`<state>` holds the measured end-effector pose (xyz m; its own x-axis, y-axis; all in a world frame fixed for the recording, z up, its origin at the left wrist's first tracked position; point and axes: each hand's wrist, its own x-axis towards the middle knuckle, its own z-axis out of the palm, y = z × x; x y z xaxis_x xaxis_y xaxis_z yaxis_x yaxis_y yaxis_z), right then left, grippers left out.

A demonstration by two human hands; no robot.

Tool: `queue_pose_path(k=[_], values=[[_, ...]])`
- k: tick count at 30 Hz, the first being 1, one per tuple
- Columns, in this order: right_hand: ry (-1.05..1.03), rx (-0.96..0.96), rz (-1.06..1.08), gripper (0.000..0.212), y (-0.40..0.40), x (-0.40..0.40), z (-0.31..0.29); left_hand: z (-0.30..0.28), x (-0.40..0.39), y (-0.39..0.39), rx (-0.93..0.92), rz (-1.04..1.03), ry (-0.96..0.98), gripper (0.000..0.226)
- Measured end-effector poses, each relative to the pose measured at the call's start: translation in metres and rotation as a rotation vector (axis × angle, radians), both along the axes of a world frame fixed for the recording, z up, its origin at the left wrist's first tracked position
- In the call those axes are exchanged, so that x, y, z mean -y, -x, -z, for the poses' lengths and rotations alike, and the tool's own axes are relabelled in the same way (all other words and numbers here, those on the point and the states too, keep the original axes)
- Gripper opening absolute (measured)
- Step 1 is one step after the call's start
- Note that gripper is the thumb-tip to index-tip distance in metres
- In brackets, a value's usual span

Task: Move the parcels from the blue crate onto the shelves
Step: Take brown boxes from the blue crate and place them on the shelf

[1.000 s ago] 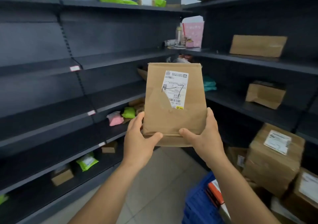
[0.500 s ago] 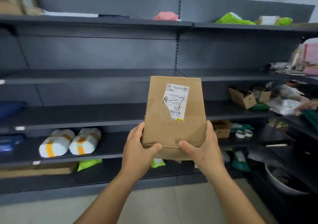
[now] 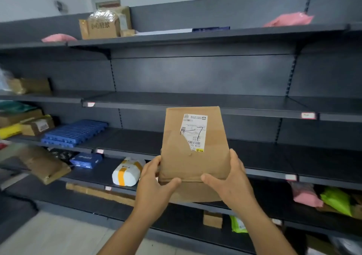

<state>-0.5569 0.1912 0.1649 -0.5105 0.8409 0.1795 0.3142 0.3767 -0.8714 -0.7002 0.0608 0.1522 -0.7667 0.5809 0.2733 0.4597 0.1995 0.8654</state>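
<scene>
Brown parcel gripped by left hand and right hand, carried; next, set it on far shelf.

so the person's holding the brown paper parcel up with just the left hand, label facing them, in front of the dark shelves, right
Not quite: both hands hold it. In the head view the left hand and the right hand each grip a lower corner of the brown paper parcel, thumbs on the front. The rest stands: its white label faces the person, and the dark shelves are behind it.
</scene>
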Motion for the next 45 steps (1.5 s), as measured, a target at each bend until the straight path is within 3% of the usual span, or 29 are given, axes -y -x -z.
queue_pose_path(k=[12,19,22,29,34,42,45], values=[[0.154,0.152,-0.338,0.116,0.184,-0.035,0.048,0.039,0.005,0.144,0.133,-0.262,0.122,0.079],[0.181,0.225,-0.416,0.114,0.28,-0.055,0.072,0.053,-0.009,0.237,0.213,-0.28,0.16,0.079],[0.203,0.22,-0.415,0.118,0.33,-0.066,0.08,0.06,-0.02,0.29,0.218,-0.25,0.155,0.075],[0.288,0.204,-0.321,0.104,0.46,-0.08,0.103,0.076,-0.046,0.444,0.268,-0.15,0.191,0.076],[0.321,0.207,-0.234,0.111,0.548,-0.091,0.122,0.081,-0.071,0.541,0.294,-0.07,0.268,0.081],[0.318,0.192,-0.134,0.097,0.642,-0.114,0.141,0.093,-0.111,0.643,0.222,0.022,0.33,0.075],[0.298,0.188,-0.092,0.094,0.667,-0.122,0.146,0.094,-0.123,0.668,0.187,0.026,0.371,0.082]])
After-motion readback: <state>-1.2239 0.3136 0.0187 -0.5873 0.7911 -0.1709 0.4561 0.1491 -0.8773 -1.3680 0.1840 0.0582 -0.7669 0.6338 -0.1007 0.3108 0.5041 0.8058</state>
